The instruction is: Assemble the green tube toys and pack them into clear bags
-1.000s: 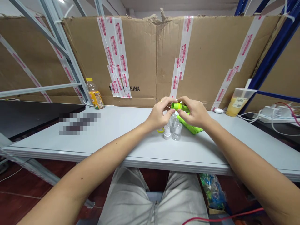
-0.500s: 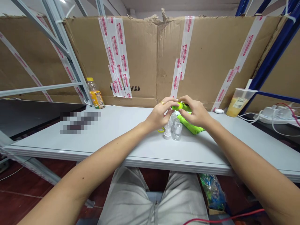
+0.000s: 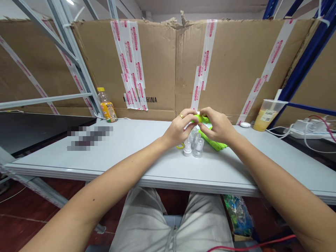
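Observation:
My left hand (image 3: 180, 126), with a ring on one finger, pinches one end of a small bright lime-green piece (image 3: 205, 120) above the table. My right hand (image 3: 216, 125) has its thumb and fingers closed on the other side of it. The fingers cover much of the piece, so its exact kind cannot be made out. Just below the hands stand several small clear bottles (image 3: 198, 148). A small white-based piece (image 3: 187, 148) stands beside them. To their left lies a yellow ring (image 3: 180, 146), partly hidden. A soft-looking lime-green bundle (image 3: 215, 143) rests under my right hand.
The light grey table (image 3: 131, 147) has a tall cardboard wall (image 3: 160, 66) behind it. A juice bottle (image 3: 108, 110) stands at the back left. A plastic cup (image 3: 266, 115), a white oval object (image 3: 245, 124) and a power strip (image 3: 301, 131) with cables are at the right.
My right hand has moved slightly left, its fingers closer to my left hand around the lime-green piece. Less of the piece shows now. The bottles have stayed in place.

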{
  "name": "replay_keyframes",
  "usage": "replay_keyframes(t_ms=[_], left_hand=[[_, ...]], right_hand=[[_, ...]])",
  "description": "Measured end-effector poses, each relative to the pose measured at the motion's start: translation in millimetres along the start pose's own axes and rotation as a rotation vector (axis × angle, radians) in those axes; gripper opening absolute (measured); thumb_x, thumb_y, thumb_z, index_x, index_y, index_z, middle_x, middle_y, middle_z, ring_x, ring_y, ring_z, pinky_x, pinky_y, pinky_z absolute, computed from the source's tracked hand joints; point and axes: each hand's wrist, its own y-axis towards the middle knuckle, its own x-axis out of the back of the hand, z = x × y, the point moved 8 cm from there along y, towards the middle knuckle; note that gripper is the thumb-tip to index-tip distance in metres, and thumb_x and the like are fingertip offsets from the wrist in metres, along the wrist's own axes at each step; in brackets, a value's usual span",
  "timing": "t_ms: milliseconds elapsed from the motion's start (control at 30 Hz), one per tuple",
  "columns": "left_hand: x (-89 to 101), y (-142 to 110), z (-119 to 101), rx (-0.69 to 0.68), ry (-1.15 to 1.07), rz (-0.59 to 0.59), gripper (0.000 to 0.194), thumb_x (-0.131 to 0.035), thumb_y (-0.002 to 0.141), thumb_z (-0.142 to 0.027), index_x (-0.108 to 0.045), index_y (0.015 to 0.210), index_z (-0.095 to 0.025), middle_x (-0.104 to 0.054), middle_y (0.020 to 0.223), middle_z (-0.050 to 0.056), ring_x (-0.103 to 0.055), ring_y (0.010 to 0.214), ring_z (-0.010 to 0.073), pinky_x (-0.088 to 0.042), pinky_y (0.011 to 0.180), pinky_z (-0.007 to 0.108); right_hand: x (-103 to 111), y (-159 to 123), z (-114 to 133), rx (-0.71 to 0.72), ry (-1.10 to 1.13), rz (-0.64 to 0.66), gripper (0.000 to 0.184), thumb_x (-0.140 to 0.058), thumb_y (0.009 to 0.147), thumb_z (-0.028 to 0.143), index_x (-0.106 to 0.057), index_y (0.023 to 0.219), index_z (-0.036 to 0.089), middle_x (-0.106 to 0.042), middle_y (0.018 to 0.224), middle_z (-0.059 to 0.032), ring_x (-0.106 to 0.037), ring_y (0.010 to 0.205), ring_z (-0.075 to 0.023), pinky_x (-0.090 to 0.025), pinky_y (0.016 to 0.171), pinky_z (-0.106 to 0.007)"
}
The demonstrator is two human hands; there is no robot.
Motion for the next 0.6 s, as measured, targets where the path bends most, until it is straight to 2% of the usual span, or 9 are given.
replay_keyframes(t_ms=[100,167,300,467,600], left_hand=[[-0.8,0,0,-0.013,0.016,0.017,0.01,-0.05,0.096,-0.014,-0.058,0.099,-0.02,-0.06,0.118,0.011,-0.06,0.114,0.0175,-0.053,0.095,0.037],[-1.7,0,2,0.008,0.032,0.036,0.01,-0.049,0.098,-0.018,-0.058,0.097,-0.021,-0.061,0.119,0.01,-0.06,0.115,0.0173,-0.053,0.096,0.038],[-2.8,0,7,0.044,0.035,0.067,0.015,-0.045,0.1,-0.024,-0.059,0.094,-0.022,-0.061,0.121,0.01,-0.06,0.115,0.0179,-0.054,0.097,0.04],[-3.7,-2,7,0.032,0.021,0.09,0.016,-0.044,0.1,-0.022,-0.058,0.092,-0.022,-0.062,0.121,0.01,-0.06,0.116,0.0189,-0.055,0.096,0.042],[-2.9,-3,6,-0.011,0.051,0.088,0.016,-0.043,0.099,-0.019,-0.056,0.09,-0.022,-0.063,0.117,0.009,-0.061,0.113,0.0184,-0.056,0.092,0.04]], right_hand=[[-1,-1,-3,-0.03,0.031,0.009,0.032,-0.057,0.083,0.031,-0.049,0.113,0.022,-0.066,0.096,-0.0072,-0.06,0.076,-0.0224,-0.042,0.066,-0.032],[-1,-1,-2,0.0,0.053,0.006,0.034,-0.057,0.084,0.031,-0.05,0.116,0.022,-0.065,0.097,-0.0071,-0.06,0.079,-0.0227,-0.044,0.069,-0.033],[0,-1,-1,0.053,0.064,-0.009,0.026,-0.058,0.085,0.032,-0.051,0.108,0.022,-0.063,0.095,-0.0067,-0.058,0.079,-0.0212,-0.044,0.07,-0.033],[-2,0,-8,0.003,0.058,0.001,0.028,-0.064,0.081,0.032,-0.047,0.101,0.023,-0.056,0.087,-0.0029,-0.051,0.07,-0.0174,-0.04,0.063,-0.03],[-3,0,-11,-0.021,0.063,0.007,0.037,-0.066,0.08,0.032,-0.048,0.111,0.022,-0.057,0.087,-0.0025,-0.053,0.071,-0.0177,-0.04,0.062,-0.03]])
